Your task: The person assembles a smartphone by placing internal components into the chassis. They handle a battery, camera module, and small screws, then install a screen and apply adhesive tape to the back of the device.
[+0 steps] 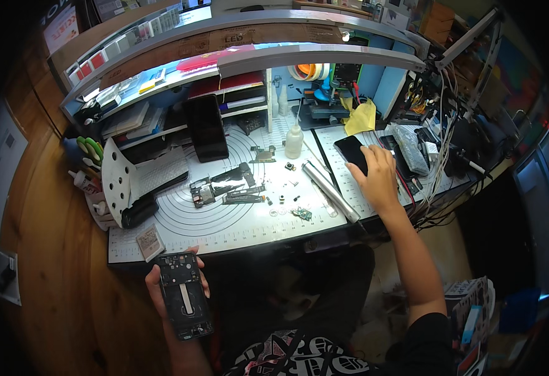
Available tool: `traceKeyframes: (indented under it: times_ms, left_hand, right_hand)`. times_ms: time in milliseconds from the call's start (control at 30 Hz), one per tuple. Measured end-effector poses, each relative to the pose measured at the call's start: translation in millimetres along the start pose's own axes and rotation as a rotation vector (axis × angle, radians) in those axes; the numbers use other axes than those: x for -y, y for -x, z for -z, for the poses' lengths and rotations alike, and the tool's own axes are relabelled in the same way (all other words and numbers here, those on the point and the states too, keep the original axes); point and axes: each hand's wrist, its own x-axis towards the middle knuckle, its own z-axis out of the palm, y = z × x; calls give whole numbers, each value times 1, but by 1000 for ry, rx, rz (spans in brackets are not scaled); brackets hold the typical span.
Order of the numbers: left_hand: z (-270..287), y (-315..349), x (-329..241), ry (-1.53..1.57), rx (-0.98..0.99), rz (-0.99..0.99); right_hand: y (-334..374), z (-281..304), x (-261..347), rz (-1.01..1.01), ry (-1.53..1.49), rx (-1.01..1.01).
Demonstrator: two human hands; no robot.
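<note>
My left hand (pixel 154 289) is wrapped round an opened phone frame (pixel 173 304) below the table's front edge. The frame is black, with bare inner parts and a pale strip down its middle. At the right of the table my right hand (pixel 381 182) grips a dark smartphone (pixel 348 149) by its near end. Its thumb is at the left edge, and the fingers bend over the right side. Some phone parts (pixel 224 180) lie mid-mat with several tiny pieces and a small green circuit board (pixel 301 214). A silver tube-like bar (pixel 331 191) lies between these parts and my right hand.
A white dropper bottle (pixel 294 143) stands at the back centre. Behind the parts leans a dark tablet-like panel (pixel 206 128). A yellow cloth (pixel 360 117) lies near a blue-topped stand (pixel 324 94). Cables and a bubble-wrapped item (pixel 410 150) crowd the right. A lamp bar (pixel 318 57) crosses overhead.
</note>
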Motion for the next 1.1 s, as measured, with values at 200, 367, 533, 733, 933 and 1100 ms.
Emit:
traceKeyframes:
  times_ms: [200,367,533,733,933,1100]
  left_hand:
    - [8,4,-2,18,-27,-15]
    - [7,3,-3,33,-18,-17]
    - [1,-3,3,101,15,6]
    - [-17,-19,24,117,79,51]
    - [-17,-36,30,107,44,59]
    - [12,-55,30,34,92,-99]
  right_hand:
    - [37,21,60,48,-173,228]
    - [46,14,54,-36,-313,190]
    - [28,9,28,-143,-204,147]
    - [13,-11,16,-47,-89,82]
    - [13,-9,24,36,-93,-18]
    - [-19,53,3,38,-223,-371]
